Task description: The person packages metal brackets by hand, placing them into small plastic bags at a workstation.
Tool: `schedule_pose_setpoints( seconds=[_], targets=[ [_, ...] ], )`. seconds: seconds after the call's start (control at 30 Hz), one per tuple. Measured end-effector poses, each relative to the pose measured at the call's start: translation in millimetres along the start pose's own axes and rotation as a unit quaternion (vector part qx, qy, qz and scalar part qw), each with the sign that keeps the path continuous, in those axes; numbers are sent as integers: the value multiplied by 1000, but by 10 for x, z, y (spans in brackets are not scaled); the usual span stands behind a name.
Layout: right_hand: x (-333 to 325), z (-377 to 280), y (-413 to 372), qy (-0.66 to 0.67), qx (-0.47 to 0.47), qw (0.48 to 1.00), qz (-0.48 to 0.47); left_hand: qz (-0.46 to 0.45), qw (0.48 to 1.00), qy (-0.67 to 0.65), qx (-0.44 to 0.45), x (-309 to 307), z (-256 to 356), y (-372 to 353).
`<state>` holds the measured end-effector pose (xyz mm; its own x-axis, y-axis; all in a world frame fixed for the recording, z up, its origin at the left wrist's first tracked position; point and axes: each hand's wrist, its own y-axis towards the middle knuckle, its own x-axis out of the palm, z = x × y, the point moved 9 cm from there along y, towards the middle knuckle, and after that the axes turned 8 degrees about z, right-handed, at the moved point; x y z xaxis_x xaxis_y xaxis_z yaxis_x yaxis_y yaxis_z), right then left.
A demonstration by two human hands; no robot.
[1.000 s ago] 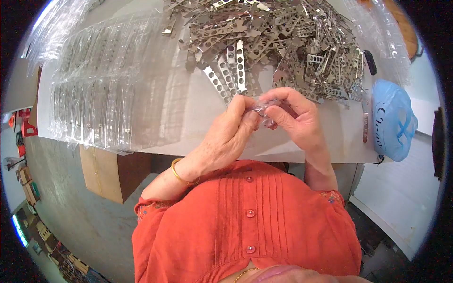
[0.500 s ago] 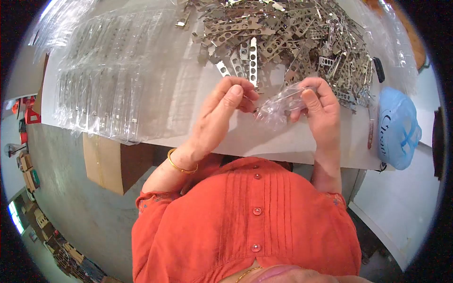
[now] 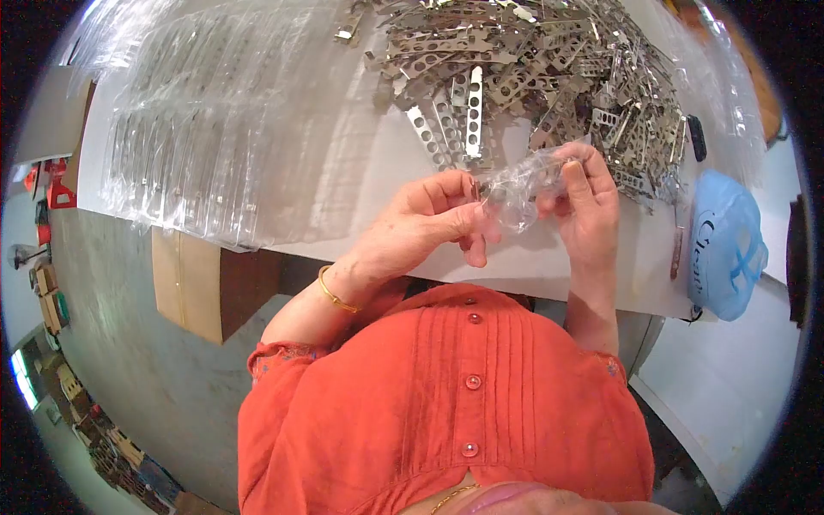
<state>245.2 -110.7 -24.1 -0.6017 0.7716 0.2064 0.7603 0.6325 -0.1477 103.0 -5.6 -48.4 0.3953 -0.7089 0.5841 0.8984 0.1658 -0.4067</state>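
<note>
A crumpled clear plastic bag (image 3: 515,202) is held up between my two hands, above the front of the table. My right hand (image 3: 588,197) pinches its right end between thumb and fingers. At its left edge, my left hand (image 3: 425,219) has curled fingers and thumb closed on the film. Whether anything lies inside the bag I cannot make out. Just beyond the hands lie flat metal strips with round holes, among them one bright strip (image 3: 474,112). Behind them spreads a big heap of similar metal pieces (image 3: 515,56).
Rows of clear plastic sleeves (image 3: 180,163) cover the table's left side. A blue tied plastic bag (image 3: 725,245) sits at the right edge, near a black object (image 3: 695,137). Below the table's left edge stands a cardboard box (image 3: 193,287). The white table (image 3: 343,202) has its front edge close to my body.
My left hand has moved right and its fingers have closed on the bag's left edge. The bag is lifted slightly and more spread. My right hand keeps its hold.
</note>
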Motion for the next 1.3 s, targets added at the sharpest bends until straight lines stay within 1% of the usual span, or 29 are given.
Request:
schedule_pose_setpoints(
  seconds=[0.07,0.2,0.27,0.3,0.37,0.4,0.47,0.5,0.57,0.6,0.67,0.8,0.87,0.9,0.97,1.0,1.07,1.1,1.17,1.3],
  targets=[
    [-2,3,-1,12,1,1000,2,0,1000,19,-23,13,-42,-2],
    [35,-4,-13,28,0,1000,-10,-7,1000,1,-12,-65,-75,32],
    [71,-28,-25,29,-1,999,-34,6,1000,-7,27,-90,6,44],
    [67,-30,-25,29,-1,999,-35,6,1000,-7,27,-94,2,51],
    [81,-38,-30,21,-5,999,-49,36,997,-1,65,-156,56,60],
    [71,-41,-32,22,-5,999,-49,36,997,-1,65,-156,58,58],
    [50,-58,-34,3,-14,999,-47,71,991,-15,110,-217,147,39],
    [48,-53,-32,3,-15,999,-46,70,991,-15,110,-229,141,43],
    [-80,-75,-2,-18,-45,999,25,90,984,-16,156,-311,204,25],
    [-86,-70,8,-18,-46,998,25,90,984,-16,156,-319,212,22],
    [-169,-119,17,-10,-76,995,66,137,977,-15,163,-428,241,-4],
    [-174,-189,-22,-40,-102,990,94,142,978,24,149,-507,194,32],
    [-140,-237,-43,-74,-121,986,92,213,949,50,229,-529,333,-36],
    [-139,-245,-48,-74,-124,985,93,210,949,50,231,-501,351,-38],
    [-101,-248,-64,-96,-131,983,80,190,926,155,287,-364,481,-99],
    [-88,-257,-71,-95,-132,983,79,190,925,156,288,-340,508,-113],
    [-41,-250,-73,-107,-123,984,70,165,931,210,248,-249,481,-88],
    [-30,-243,-67,-106,-125,984,69,166,930,211,250,-253,499,-106],
    [-36,-247,-72,-100,-137,983,74,119,944,217,220,-186,457,-89],
    [-33,-253,-88,-101,-131,984,74,112,927,269,237,-99,453,-61]
  ],
)
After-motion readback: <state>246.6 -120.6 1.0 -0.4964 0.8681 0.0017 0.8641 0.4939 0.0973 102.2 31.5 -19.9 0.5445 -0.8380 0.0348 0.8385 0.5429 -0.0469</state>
